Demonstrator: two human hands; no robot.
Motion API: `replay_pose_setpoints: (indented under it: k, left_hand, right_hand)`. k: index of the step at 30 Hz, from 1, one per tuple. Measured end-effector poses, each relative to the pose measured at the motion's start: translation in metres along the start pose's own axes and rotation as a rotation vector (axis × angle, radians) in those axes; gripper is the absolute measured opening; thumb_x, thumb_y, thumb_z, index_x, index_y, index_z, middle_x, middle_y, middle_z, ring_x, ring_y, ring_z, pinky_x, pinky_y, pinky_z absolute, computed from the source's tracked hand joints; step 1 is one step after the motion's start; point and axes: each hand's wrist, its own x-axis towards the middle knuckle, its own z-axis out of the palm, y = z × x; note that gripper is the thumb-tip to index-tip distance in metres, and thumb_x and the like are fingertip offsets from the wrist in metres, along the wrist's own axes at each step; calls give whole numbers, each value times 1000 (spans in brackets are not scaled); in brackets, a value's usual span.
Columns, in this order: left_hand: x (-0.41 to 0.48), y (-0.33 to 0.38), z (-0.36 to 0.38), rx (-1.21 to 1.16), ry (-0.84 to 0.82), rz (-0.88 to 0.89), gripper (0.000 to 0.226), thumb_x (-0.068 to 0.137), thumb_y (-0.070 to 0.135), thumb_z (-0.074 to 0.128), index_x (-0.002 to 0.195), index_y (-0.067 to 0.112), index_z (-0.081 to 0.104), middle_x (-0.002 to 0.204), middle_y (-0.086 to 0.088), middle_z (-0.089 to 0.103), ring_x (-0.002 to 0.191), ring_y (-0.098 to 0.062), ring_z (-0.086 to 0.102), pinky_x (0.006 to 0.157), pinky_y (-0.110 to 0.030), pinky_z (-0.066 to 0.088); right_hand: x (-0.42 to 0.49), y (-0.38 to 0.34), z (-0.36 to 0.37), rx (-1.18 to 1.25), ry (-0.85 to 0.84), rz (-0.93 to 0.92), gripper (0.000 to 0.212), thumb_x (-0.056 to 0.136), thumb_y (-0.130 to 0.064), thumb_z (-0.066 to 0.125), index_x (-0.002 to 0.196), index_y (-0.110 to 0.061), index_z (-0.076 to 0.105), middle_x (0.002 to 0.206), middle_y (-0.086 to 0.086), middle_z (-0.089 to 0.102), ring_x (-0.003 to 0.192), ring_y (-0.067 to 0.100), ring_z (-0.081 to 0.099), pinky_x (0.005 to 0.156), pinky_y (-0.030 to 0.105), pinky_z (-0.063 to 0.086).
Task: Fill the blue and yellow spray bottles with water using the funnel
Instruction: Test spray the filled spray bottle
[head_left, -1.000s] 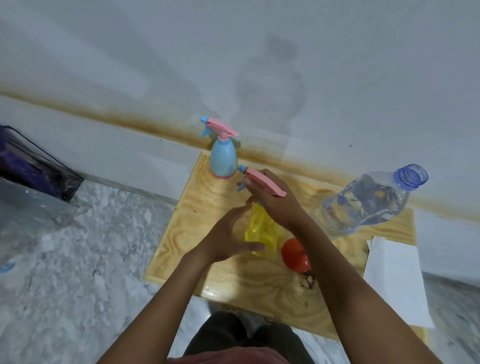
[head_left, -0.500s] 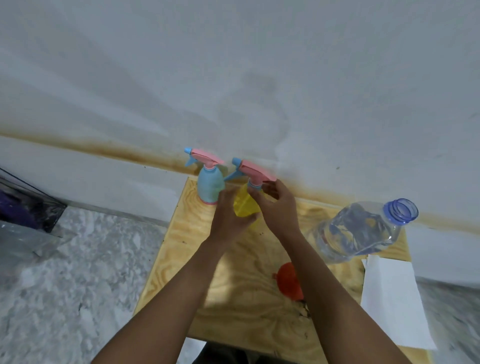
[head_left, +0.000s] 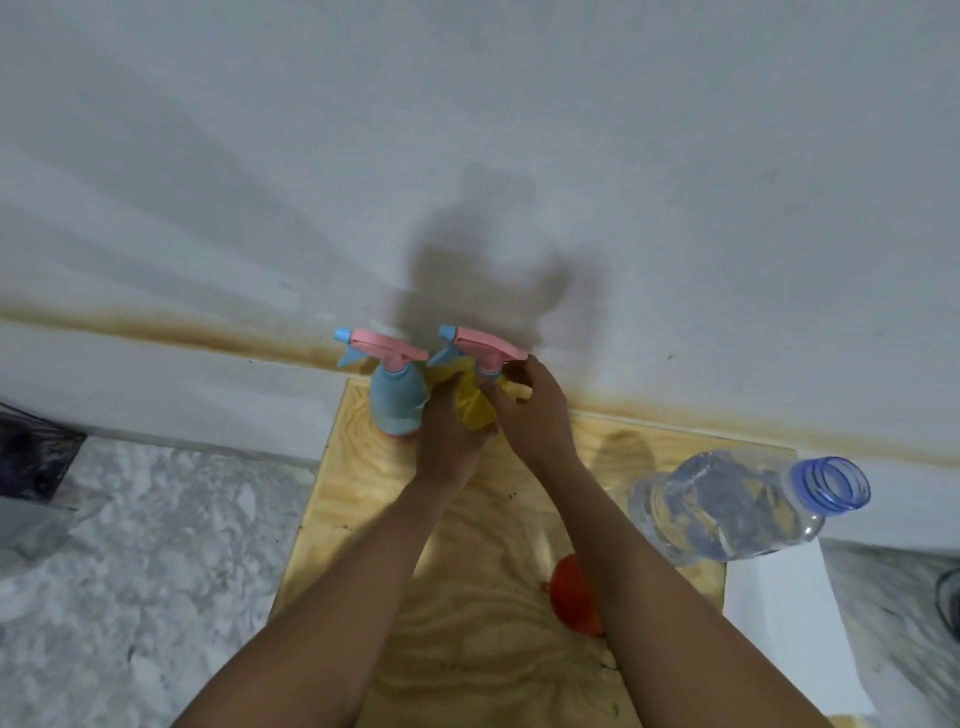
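A blue spray bottle (head_left: 396, 400) with a pink trigger head stands at the far left corner of the wooden board (head_left: 358, 499), by the wall. Right beside it is the yellow spray bottle (head_left: 474, 410), also with a pink head. My left hand (head_left: 447, 441) wraps its yellow body from the left. My right hand (head_left: 535, 410) grips it at the neck, just under the pink head. An orange funnel (head_left: 571, 597) lies on the board near my right forearm, partly hidden by it.
A large clear water bottle (head_left: 727, 504) with an open blue neck lies tilted at the board's right side. White paper (head_left: 779, 623) lies under and in front of it. The wall is right behind the board. Grey marbled floor (head_left: 156, 545) surrounds it.
Both hands carried the yellow bottle from the middle of the board to the far edge, next to the blue bottle. The view tilted upward.
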Motion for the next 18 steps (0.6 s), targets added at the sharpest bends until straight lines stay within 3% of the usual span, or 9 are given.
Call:
replay_pose_setpoints:
  k: [4,8,14,18]
  left_hand:
    - [-7,-1,-2,-36,-5,34,57,78,18,78,128,18,51,118,2,62,111,-15,58,95,-32,50]
    - [-13,2,-6,-100,-2,37,57,79,20,77,130,20,50,120,5,61,113,-9,56,95,-28,47]
    - [-14,-3,-5,-123,-45,-12,79,69,47,79,136,25,44,130,4,59,122,-16,57,100,-44,51]
    - [-31,3,-14,-98,-14,-19,79,68,41,80,135,21,43,127,0,56,118,-18,57,96,-42,52]
  right_hand:
    - [-10,1,1,-75,19,1,40,85,-44,72,118,-23,61,101,-10,66,89,4,61,76,30,56]
    - [-18,3,-2,-86,1,-10,41,87,-45,69,120,-23,60,103,-10,65,93,5,62,81,32,56]
    - [-36,-1,-22,-107,-6,-27,33,93,-37,64,124,-28,60,113,-13,65,100,1,62,87,32,56]
    - [-62,-4,-43,-73,-3,-61,27,93,-30,65,120,-29,63,109,-14,66,95,-1,64,83,29,56]
